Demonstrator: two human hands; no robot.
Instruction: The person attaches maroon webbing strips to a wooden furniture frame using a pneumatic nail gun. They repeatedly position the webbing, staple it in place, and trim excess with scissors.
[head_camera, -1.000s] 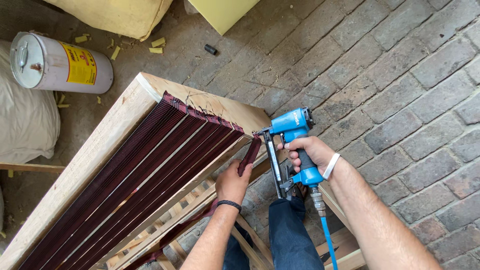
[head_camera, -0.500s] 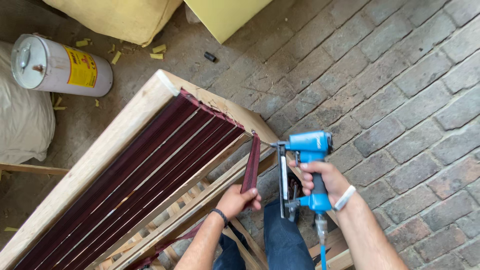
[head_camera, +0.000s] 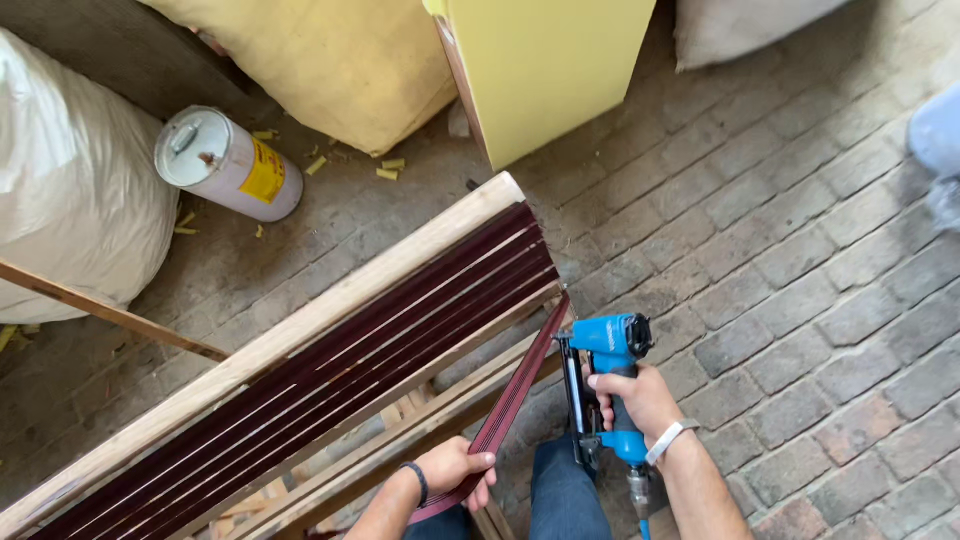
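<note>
Right hand (head_camera: 640, 400) grip closed round the handle of the blue nail gun (head_camera: 610, 385), nose against the near right corner of the wooden frame (head_camera: 330, 315). Left hand (head_camera: 455, 470) grip closed on the near end of a dark red strap (head_camera: 520, 385), which runs up to that same corner. More red straps (head_camera: 330, 365) lie stretched along the frame. Far left on the brick floor (head_camera: 800, 260): white can (head_camera: 230, 165) on its side, white sack (head_camera: 70, 190), yellow foam block (head_camera: 540, 70).
</note>
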